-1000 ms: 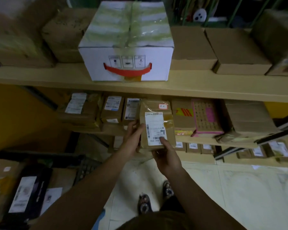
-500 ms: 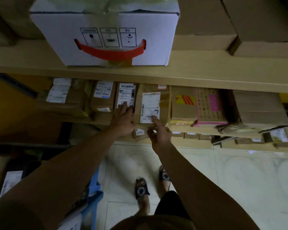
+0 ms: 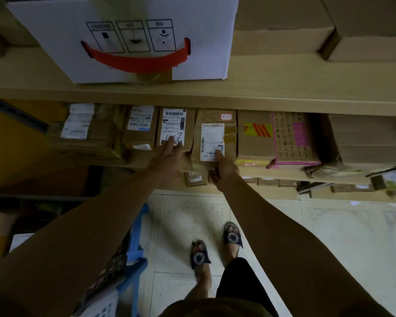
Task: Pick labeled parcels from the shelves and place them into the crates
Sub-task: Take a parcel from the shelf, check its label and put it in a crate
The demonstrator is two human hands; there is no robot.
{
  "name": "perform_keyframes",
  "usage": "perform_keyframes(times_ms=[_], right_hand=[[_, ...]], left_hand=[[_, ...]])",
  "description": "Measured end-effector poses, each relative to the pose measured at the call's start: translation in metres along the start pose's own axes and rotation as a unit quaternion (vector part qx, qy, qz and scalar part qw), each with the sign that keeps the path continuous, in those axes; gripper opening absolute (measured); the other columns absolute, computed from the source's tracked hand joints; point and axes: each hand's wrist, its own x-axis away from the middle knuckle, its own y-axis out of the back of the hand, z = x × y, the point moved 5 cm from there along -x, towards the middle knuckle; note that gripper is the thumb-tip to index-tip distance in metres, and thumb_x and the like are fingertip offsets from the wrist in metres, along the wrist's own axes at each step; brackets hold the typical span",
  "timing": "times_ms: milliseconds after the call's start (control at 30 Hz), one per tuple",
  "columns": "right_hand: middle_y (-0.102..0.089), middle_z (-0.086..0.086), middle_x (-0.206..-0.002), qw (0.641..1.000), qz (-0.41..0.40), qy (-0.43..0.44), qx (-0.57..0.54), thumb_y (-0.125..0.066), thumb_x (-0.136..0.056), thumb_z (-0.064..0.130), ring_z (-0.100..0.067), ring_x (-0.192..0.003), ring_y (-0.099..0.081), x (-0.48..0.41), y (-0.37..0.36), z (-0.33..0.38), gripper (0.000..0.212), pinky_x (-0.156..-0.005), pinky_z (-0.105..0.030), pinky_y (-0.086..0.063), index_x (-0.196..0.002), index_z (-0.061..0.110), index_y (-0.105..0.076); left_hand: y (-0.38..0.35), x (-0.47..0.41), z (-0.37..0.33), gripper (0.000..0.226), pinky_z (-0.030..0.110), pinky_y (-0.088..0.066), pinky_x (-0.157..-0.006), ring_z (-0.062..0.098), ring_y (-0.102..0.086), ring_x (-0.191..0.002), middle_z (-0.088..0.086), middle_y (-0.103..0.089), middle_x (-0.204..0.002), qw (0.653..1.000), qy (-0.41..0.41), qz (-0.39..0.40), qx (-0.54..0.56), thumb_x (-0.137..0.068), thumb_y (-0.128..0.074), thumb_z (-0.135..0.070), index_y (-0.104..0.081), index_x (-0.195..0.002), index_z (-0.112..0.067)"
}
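Middle shelf (image 3: 284, 176): brown parcels standing side by side across the frame's centre.
Taped parcel (image 3: 215, 131): in that row; long axis up-down, white label facing out.
Right hand (image 3: 223, 171): thumb on the label's lower end, fingers curled underneath, gripping.
Left hand (image 3: 169, 163): fingers straight, pressed on the neighbouring parcel (image 3: 174, 122).
Blue crate (image 3: 135, 259): lower left, behind the forearm; contents unreadable.
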Motion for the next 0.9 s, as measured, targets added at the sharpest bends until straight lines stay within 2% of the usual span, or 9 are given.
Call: perform_keyframes(times_ms=[167, 300, 367, 433, 533, 600, 667, 767, 900], right_hand=[[-0.074, -0.012, -0.100, 0.998, 0.014, 0.020, -0.050, -0.086, -0.080, 0.030, -0.023, -0.084, -0.070, 0.005, 0.004, 0.006, 0.030, -0.079, -0.037, -0.063, -0.096, 0.011, -0.069], [-0.066, -0.013, -0.118, 0.996, 0.078, 0.018, -0.037, -0.080, -0.085, 0.026, -0.029, -0.109, -0.066, 0.006, 0.010, 0.005, 0.038, -0.075, -0.036, -0.057, -0.117, 0.010, -0.066], [-0.064, -0.013, -0.116, 0.997, 0.076, 0.021, 0.000, -0.077, -0.087, 0.027, -0.030, -0.106, -0.065, 0.006, 0.022, 0.006, 0.040, -0.074, -0.037, -0.057, -0.120, 0.009, -0.063], [-0.068, -0.015, -0.109, 0.987, 0.017, 0.079, 0.136, -0.073, -0.086, 0.027, -0.030, -0.095, -0.065, 0.008, 0.044, 0.017, 0.030, -0.076, -0.040, -0.058, -0.110, 0.009, -0.067], [-0.073, -0.011, -0.114, 0.886, -0.105, 0.258, 0.371, -0.065, -0.088, 0.019, -0.030, -0.105, -0.066, 0.029, 0.082, 0.052, 0.026, -0.088, -0.033, -0.051, -0.112, 0.013, -0.073], [-0.072, -0.007, -0.116, 0.835, -0.121, 0.350, 0.407, -0.062, -0.088, 0.010, -0.027, -0.104, -0.067, 0.043, 0.106, 0.077, 0.032, -0.083, -0.025, -0.048, -0.118, 0.015, -0.071], [-0.069, -0.014, -0.117, 0.775, -0.129, 0.414, 0.460, -0.061, -0.086, 0.006, -0.033, -0.100, -0.067, 0.041, 0.128, 0.104, 0.034, -0.079, -0.026, -0.049, -0.117, 0.015, -0.069], [-0.055, -0.020, -0.135, 0.684, -0.107, 0.403, 0.598, -0.065, -0.085, 0.011, -0.040, -0.117, -0.057, 0.020, 0.152, 0.133, 0.050, -0.092, -0.039, -0.051, -0.135, 0.014, -0.059], [-0.013, -0.009, -0.168, 0.548, -0.043, 0.318, 0.773, -0.061, -0.085, 0.033, -0.039, -0.151, -0.018, -0.012, 0.183, 0.138, 0.085, -0.120, -0.048, -0.029, -0.160, 0.028, -0.021]], left_hand=[[-0.002, -0.001, 0.000, 0.099, 0.053, -0.021, -0.124, 0.029, 0.016, -0.155, 0.002, 0.024, -0.167, 1.000, 0.009, 0.006, -0.009, -0.089, -0.062, -0.002, 0.001, -0.163, -0.022], [-0.001, -0.001, 0.000, 0.103, 0.057, -0.018, -0.124, 0.028, 0.015, -0.155, -0.001, 0.025, -0.167, 1.000, 0.013, 0.008, -0.021, -0.087, -0.065, -0.003, 0.003, -0.162, -0.026], [0.001, -0.002, -0.002, 0.099, 0.057, -0.011, -0.125, 0.029, 0.013, -0.155, -0.001, 0.020, -0.168, 0.999, 0.020, 0.002, -0.025, -0.088, -0.065, -0.008, -0.001, -0.162, -0.026], [0.005, -0.005, -0.009, 0.090, 0.054, -0.010, -0.124, 0.032, 0.007, -0.156, 0.005, 0.009, -0.169, 0.999, 0.030, -0.027, -0.018, -0.090, -0.065, -0.015, -0.012, -0.161, -0.023], [0.009, -0.004, -0.038, 0.077, 0.054, -0.029, -0.119, 0.035, -0.016, -0.152, 0.013, -0.019, -0.162, 0.993, 0.007, -0.112, 0.016, -0.089, -0.064, -0.020, -0.027, -0.156, -0.017], [0.007, 0.000, -0.067, 0.069, 0.052, -0.039, -0.112, 0.034, -0.034, -0.143, 0.014, -0.033, -0.153, 0.988, -0.021, -0.147, 0.042, -0.089, -0.063, -0.019, -0.034, -0.151, -0.015], [0.000, 0.001, -0.100, 0.064, 0.048, -0.040, -0.112, 0.032, -0.039, -0.139, 0.014, -0.038, -0.150, 0.986, -0.040, -0.154, 0.054, -0.091, -0.062, -0.021, -0.039, -0.150, -0.014], [-0.013, -0.008, -0.142, 0.062, 0.046, -0.040, -0.111, 0.031, -0.039, -0.138, 0.013, -0.040, -0.149, 0.985, -0.050, -0.150, 0.072, -0.091, -0.063, -0.022, -0.040, -0.149, -0.014], [-0.026, -0.028, -0.181, 0.067, 0.049, -0.040, -0.110, 0.035, -0.036, -0.139, 0.016, -0.034, -0.151, 0.980, -0.026, -0.170, 0.102, -0.093, -0.063, -0.032, -0.034, -0.152, -0.015]])
